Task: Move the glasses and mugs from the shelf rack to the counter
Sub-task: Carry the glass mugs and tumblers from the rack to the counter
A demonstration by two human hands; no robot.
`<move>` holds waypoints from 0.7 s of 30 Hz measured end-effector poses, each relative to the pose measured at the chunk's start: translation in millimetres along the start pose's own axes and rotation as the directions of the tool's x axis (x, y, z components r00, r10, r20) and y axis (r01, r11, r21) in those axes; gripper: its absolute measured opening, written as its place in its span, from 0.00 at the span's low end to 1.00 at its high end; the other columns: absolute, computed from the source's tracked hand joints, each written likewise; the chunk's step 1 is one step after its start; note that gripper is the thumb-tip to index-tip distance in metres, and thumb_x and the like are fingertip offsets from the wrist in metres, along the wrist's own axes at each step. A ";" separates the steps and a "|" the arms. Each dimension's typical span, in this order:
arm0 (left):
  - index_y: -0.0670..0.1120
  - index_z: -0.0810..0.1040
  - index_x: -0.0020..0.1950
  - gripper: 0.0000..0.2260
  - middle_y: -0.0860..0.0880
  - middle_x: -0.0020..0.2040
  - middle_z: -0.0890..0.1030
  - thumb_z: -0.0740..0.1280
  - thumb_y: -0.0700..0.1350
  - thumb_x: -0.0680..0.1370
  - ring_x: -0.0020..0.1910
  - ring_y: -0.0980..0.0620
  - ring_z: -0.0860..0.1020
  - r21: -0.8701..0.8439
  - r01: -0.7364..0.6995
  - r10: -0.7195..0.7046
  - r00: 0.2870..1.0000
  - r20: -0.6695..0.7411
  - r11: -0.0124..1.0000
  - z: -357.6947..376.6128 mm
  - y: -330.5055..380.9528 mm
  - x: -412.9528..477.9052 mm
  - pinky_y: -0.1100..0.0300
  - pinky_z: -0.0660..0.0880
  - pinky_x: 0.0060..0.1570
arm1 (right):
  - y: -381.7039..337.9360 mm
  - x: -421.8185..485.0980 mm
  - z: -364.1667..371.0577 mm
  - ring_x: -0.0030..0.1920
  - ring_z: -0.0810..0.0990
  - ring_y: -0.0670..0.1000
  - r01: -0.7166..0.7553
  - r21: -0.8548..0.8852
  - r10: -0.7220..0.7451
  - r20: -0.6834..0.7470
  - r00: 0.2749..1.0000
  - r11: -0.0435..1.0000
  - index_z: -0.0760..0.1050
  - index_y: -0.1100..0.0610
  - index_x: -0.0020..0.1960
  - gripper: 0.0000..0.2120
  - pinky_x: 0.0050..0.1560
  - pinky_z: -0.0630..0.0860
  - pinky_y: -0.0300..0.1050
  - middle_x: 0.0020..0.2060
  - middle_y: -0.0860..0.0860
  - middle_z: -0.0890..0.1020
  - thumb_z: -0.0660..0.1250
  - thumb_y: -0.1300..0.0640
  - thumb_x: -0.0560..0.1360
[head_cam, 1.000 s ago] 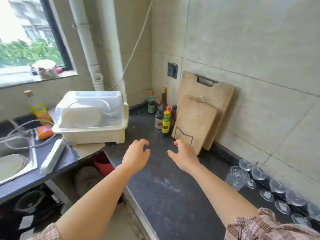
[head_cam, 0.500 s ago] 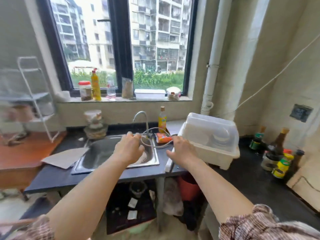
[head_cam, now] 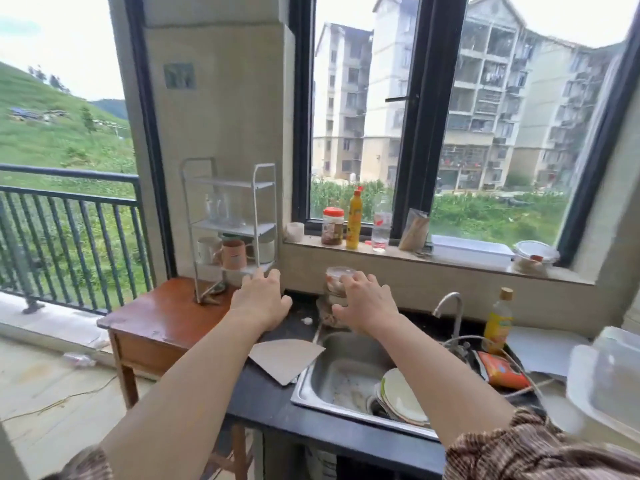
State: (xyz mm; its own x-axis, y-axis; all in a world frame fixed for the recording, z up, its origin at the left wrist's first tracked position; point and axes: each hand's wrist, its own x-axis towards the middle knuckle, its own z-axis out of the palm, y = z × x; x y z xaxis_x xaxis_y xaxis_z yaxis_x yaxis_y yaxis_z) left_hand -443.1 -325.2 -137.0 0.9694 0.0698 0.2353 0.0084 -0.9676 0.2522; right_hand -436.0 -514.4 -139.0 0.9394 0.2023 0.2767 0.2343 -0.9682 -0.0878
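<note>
A white wire shelf rack (head_cam: pixel 257 202) stands on a wooden side table (head_cam: pixel 162 317) left of the dark counter (head_cam: pixel 266 393). Clear glasses (head_cam: pixel 218 209) sit on its middle shelf. On the lower shelf are a white mug (head_cam: pixel 207 250), a pink mug (head_cam: pixel 233 255) and a third pale mug (head_cam: pixel 265 251). My left hand (head_cam: pixel 260 299) is open, held out just below and right of the rack's lower shelf, holding nothing. My right hand (head_cam: pixel 363 303) is open too, hovering over the counter's back edge by the sink.
A steel sink (head_cam: pixel 346 372) holds plates (head_cam: pixel 401 396). A stack of small bowls (head_cam: pixel 337 284) stands behind my right hand. A tap (head_cam: pixel 450 306), an oil bottle (head_cam: pixel 498 320), a cardboard piece (head_cam: pixel 284 358) and a plastic dish box (head_cam: pixel 606 382) are on the counter. Jars and bottles (head_cam: pixel 354 220) line the windowsill.
The view has swung left from the counter corner, past the sink, to the shelf rack. Both empty hands have travelled with it and now reach toward the rack.
</note>
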 end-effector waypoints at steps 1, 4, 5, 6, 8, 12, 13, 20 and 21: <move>0.46 0.64 0.70 0.23 0.42 0.67 0.67 0.60 0.52 0.76 0.66 0.40 0.65 0.002 0.021 -0.021 1.000 -0.012 1.000 -1.8 -15.2 16.7 0.46 0.69 0.61 | -10.9 21.4 5.2 0.64 0.70 0.59 0.022 0.004 -0.022 -0.011 1.000 1.000 0.67 0.55 0.66 0.24 0.59 0.69 0.57 0.64 0.55 0.73 0.63 0.46 0.74; 0.47 0.64 0.70 0.24 0.41 0.69 0.66 0.60 0.52 0.76 0.68 0.40 0.65 0.009 0.078 -0.077 0.997 -0.029 0.997 -4.9 -56.6 69.5 0.44 0.69 0.62 | -40.3 86.6 22.0 0.63 0.70 0.59 0.078 0.028 -0.077 -0.027 0.997 0.997 0.67 0.55 0.66 0.25 0.59 0.69 0.57 0.63 0.55 0.73 0.64 0.45 0.74; 0.47 0.63 0.71 0.24 0.41 0.70 0.65 0.59 0.51 0.76 0.69 0.39 0.64 0.007 0.097 -0.097 0.995 -0.025 0.995 -6.0 -69.0 88.1 0.44 0.68 0.62 | -49.1 109.3 27.6 0.64 0.69 0.59 0.093 0.041 -0.092 -0.028 0.995 0.995 0.66 0.55 0.67 0.25 0.60 0.69 0.58 0.64 0.55 0.72 0.64 0.45 0.74; 0.47 0.63 0.71 0.24 0.41 0.70 0.64 0.59 0.51 0.76 0.68 0.39 0.65 0.004 0.115 -0.115 0.993 -0.021 0.993 -7.7 -80.8 106.7 0.45 0.69 0.61 | -57.4 132.4 32.3 0.65 0.69 0.59 0.107 0.054 -0.106 -0.032 0.994 0.993 0.66 0.56 0.67 0.26 0.60 0.69 0.58 0.64 0.55 0.72 0.64 0.45 0.74; 0.47 0.66 0.68 0.21 0.42 0.67 0.67 0.59 0.51 0.76 0.64 0.41 0.69 -0.011 0.133 -0.134 0.990 -0.040 0.991 -12.5 -102.4 144.7 0.46 0.71 0.57 | -74.5 178.0 37.8 0.66 0.68 0.58 0.127 0.081 -0.124 -0.040 0.992 0.989 0.65 0.57 0.69 0.27 0.61 0.69 0.58 0.65 0.56 0.72 0.64 0.45 0.74; 0.47 0.70 0.65 0.19 0.42 0.65 0.71 0.61 0.50 0.75 0.62 0.42 0.70 -0.044 0.156 -0.159 0.982 -0.101 0.987 -21.4 -138.7 209.7 0.49 0.69 0.59 | -107.0 253.9 46.1 0.66 0.70 0.58 0.168 0.109 -0.161 -0.063 0.985 0.980 0.66 0.57 0.68 0.26 0.63 0.68 0.56 0.65 0.56 0.73 0.66 0.48 0.74; 0.47 0.70 0.66 0.20 0.41 0.65 0.71 0.61 0.50 0.75 0.62 0.41 0.70 -0.037 0.162 -0.165 0.980 -0.111 0.986 -22.0 -149.2 226.0 0.50 0.68 0.60 | -116.0 271.8 50.4 0.65 0.70 0.58 0.181 0.112 -0.175 -0.061 0.983 0.977 0.67 0.57 0.67 0.25 0.63 0.68 0.56 0.64 0.56 0.73 0.66 0.49 0.74; 0.47 0.66 0.71 0.24 0.40 0.67 0.70 0.57 0.49 0.75 0.65 0.41 0.69 -0.123 0.221 -0.234 0.967 -0.098 0.967 -9.0 -227.0 323.6 0.50 0.67 0.62 | -171.9 373.4 90.9 0.65 0.69 0.57 0.210 0.147 -0.208 -0.035 0.978 0.967 0.66 0.56 0.68 0.24 0.62 0.68 0.55 0.64 0.54 0.73 0.63 0.49 0.75; 0.47 0.65 0.72 0.25 0.41 0.68 0.70 0.58 0.50 0.75 0.65 0.41 0.69 -0.147 0.229 -0.243 0.966 -0.087 0.962 -6.2 -237.6 337.8 0.50 0.67 0.63 | -179.9 386.5 97.2 0.65 0.69 0.57 0.211 0.153 -0.209 -0.028 0.978 0.966 0.65 0.56 0.69 0.25 0.62 0.68 0.54 0.64 0.54 0.73 0.63 0.49 0.75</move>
State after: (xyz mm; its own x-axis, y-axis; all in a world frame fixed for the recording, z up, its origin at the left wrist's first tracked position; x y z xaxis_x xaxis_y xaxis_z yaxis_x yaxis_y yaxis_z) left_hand -119.1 -70.3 -111.6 0.9134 0.3233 0.2475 0.1935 -0.8796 0.4346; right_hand -90.8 -247.7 -109.3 0.8624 0.3957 0.3159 0.4623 -0.8697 -0.1728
